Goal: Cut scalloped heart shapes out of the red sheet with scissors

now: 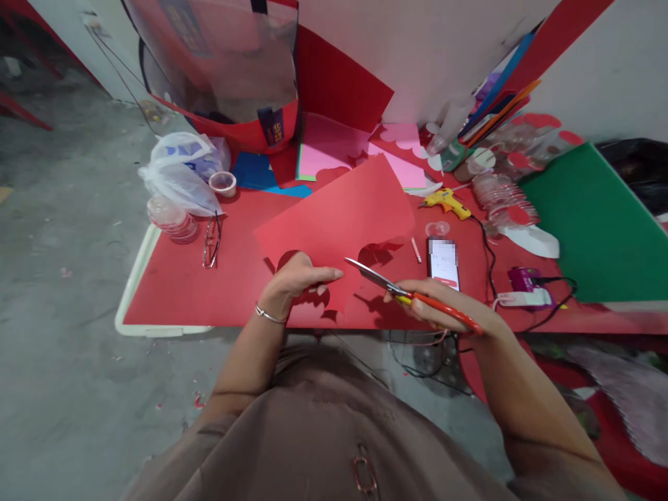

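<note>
My left hand (297, 278) pinches the near edge of a large red paper sheet (339, 216) and holds it tilted above the red table (177, 292); a silver bangle circles that wrist. My right hand (438, 306) is wrapped round the orange handles of a pair of scissors (386, 282). Their blades are parted and point left into the sheet's scalloped lower edge. Curved cut-outs show along that edge.
A phone (443, 261) and a pencil (416, 249) lie right of the sheet. A yellow glue gun (447, 202), black cables, a white power strip (522, 299) and green board (589, 223) are further right. Glasses (211, 240), a plastic bag (182, 170) and a tape roll (223, 184) sit left.
</note>
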A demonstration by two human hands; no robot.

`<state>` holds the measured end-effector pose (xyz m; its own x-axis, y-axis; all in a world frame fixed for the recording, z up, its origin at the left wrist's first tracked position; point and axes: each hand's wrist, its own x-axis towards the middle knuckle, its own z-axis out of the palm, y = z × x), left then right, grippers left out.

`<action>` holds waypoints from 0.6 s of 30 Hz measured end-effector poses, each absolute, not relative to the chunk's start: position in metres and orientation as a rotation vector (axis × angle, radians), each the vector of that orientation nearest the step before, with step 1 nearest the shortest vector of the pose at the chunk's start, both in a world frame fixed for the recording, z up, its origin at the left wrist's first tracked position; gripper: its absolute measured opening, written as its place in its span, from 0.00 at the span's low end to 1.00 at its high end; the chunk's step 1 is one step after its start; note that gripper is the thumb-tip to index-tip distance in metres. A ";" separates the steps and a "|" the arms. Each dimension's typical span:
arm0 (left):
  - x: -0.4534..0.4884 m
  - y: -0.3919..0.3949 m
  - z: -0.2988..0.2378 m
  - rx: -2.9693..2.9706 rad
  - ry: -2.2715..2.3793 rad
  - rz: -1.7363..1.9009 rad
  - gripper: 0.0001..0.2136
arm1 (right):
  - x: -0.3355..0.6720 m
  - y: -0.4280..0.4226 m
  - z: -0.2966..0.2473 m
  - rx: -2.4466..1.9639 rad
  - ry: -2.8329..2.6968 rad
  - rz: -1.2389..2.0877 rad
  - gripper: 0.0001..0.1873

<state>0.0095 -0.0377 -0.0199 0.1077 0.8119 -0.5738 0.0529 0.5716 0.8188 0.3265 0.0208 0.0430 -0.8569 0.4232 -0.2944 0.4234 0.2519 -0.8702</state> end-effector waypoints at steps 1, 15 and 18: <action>0.009 -0.037 -0.020 0.824 1.360 0.664 0.25 | 0.327 0.021 0.042 0.832 2.486 -1.734 0.31; 0.007 -0.039 -0.029 0.839 1.335 0.676 0.26 | 0.331 0.024 0.030 0.911 2.279 -1.906 0.37; 0.007 -0.039 -0.030 0.846 1.338 0.665 0.26 | 0.330 0.023 0.031 0.918 2.227 -1.967 0.39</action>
